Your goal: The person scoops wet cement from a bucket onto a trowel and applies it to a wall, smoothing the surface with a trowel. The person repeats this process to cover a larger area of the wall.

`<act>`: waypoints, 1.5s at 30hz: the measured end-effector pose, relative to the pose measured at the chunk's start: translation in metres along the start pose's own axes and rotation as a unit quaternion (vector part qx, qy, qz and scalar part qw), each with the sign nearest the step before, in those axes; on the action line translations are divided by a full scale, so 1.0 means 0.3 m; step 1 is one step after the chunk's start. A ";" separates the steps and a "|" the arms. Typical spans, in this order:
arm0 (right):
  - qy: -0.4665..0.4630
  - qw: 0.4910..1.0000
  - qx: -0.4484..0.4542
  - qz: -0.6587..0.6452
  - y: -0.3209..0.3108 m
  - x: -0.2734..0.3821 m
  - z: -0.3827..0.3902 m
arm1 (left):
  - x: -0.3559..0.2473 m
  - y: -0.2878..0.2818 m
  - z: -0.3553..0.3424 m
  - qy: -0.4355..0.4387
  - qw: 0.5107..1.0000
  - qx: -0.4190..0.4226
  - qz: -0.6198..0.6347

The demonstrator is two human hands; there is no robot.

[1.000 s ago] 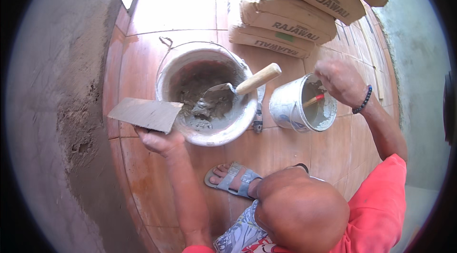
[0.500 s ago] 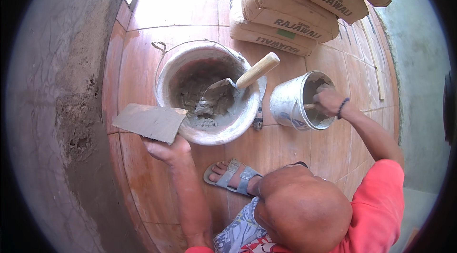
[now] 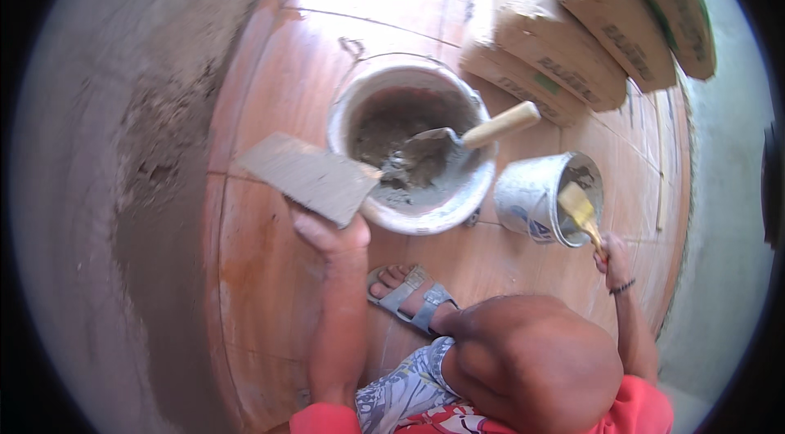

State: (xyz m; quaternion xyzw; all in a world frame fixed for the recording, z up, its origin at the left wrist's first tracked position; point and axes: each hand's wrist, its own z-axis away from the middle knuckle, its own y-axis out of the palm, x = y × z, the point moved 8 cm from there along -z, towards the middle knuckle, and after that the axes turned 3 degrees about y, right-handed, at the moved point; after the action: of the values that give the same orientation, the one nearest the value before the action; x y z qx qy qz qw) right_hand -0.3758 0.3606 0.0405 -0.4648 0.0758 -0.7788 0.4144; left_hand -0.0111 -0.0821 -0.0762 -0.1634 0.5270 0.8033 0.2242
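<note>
My left hand (image 3: 334, 238) grips a flat rectangular mortar board (image 3: 307, 176) from below, its face coated grey. The board's right corner reaches the rim of a large round bucket (image 3: 433, 220) of wet grey mortar (image 3: 384, 127). A trowel (image 3: 500, 124) with a wooden handle leans in that bucket, blade in the mortar and handle over the right rim. My right hand (image 3: 617, 261) is closed around the handle of a paintbrush (image 3: 579, 207), held bristles up at the mouth of a smaller white pail (image 3: 523, 189), which is tilted toward me.
Brown paper sacks (image 3: 564, 50) are stacked at the far right. A rough, partly damp plastered wall (image 3: 163, 213) rises on the left, and a grey wall (image 3: 719, 213) on the right. My sandalled foot (image 3: 413, 295) rests on the tiled floor (image 3: 270, 270) before the large bucket.
My right hand has drawn the paintbrush up out of the small pail and back toward me. The view has shifted, so the buckets and sacks appear farther right. My left hand still holds the board.
</note>
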 end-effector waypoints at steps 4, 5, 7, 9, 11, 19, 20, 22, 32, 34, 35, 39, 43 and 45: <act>-0.134 0.987 -0.031 -0.082 0.113 0.155 0.120 | -0.010 -0.011 -0.003 0.012 0.997 -0.007 -0.071; -0.181 0.979 -0.020 -0.096 0.138 0.224 0.142 | -0.005 -0.006 0.000 0.004 0.999 -0.004 -0.048; -0.251 0.958 0.006 -0.136 0.215 0.346 0.199 | 0.009 0.000 0.008 -0.014 1.000 -0.008 -0.015; -0.321 0.945 -0.012 -0.068 0.354 0.450 0.255 | 0.025 0.002 0.018 -0.034 0.999 -0.015 0.006; -0.440 0.894 -0.012 0.081 0.509 0.547 0.290 | 0.027 0.003 0.019 -0.036 0.999 -0.014 0.009; -0.487 0.789 0.098 0.361 0.883 0.590 0.192 | 0.014 -0.001 0.014 -0.035 0.999 -0.014 0.017; -0.484 0.781 0.106 0.380 0.897 0.593 0.183 | 0.009 0.000 0.008 -0.025 1.000 -0.005 0.003; -0.450 0.816 0.102 0.349 0.905 0.605 0.174 | -0.004 0.001 0.004 -0.006 1.000 0.011 -0.025; -0.244 0.968 0.044 0.039 0.470 0.497 0.126 | -0.022 -0.020 0.000 -0.010 0.997 0.013 -0.074; -0.217 0.974 -0.041 0.050 0.297 0.468 0.161 | -0.023 -0.022 0.000 0.011 0.993 0.026 -0.115; -0.204 0.974 -0.058 0.081 0.219 0.437 0.157 | -0.018 -0.022 0.002 0.020 0.989 0.028 -0.142; -0.230 0.907 -0.118 0.334 0.097 0.385 0.107 | 0.006 -0.022 -0.008 -0.014 0.993 0.026 -0.114; -0.224 0.826 -0.113 0.505 0.258 0.429 -0.038 | -0.021 -0.061 -0.026 -0.022 0.995 0.038 -0.091; -0.182 0.813 -0.093 0.545 0.246 0.367 -0.097 | 0.014 -0.036 0.006 -0.047 0.997 0.028 -0.052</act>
State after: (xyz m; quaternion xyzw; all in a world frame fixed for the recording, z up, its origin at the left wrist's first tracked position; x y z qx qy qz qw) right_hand -0.3811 0.2265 0.0601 -0.5170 0.3116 -0.3157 0.7321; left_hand -0.0090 -0.0759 -0.0861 -0.1468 0.5293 0.7819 0.2949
